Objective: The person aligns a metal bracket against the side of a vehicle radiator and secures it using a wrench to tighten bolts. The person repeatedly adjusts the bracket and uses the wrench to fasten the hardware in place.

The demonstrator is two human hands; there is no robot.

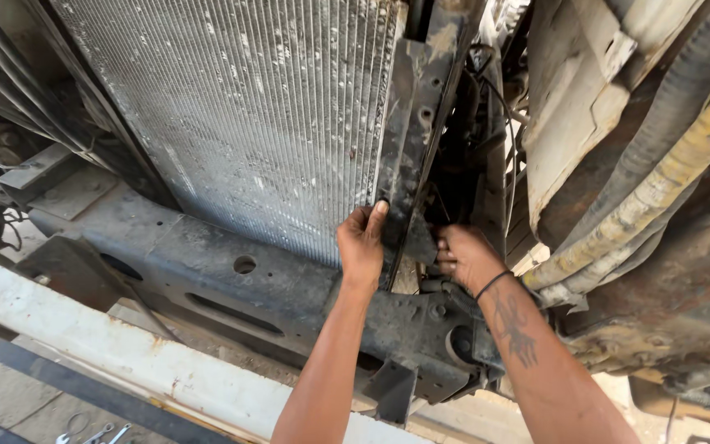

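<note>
A large finned grey radiator [256, 115] stands in a vehicle's front, with a dirty black side bracket [417, 123] along its right edge. My left hand [361, 244] grips the lower corner of the radiator where it meets the bracket, thumb up against the fins. My right hand [463, 256] reaches behind the bracket's lower end, fingers curled on it; what the fingertips hold is hidden. A black band circles that wrist.
A grimy black crossmember [232, 279] with holes runs under the radiator. A white painted beam [125, 353] lies in front. Thick hoses and a worn yellow-grey body part [659, 189] crowd the right. Wrenches [96, 433] lie on the ground at lower left.
</note>
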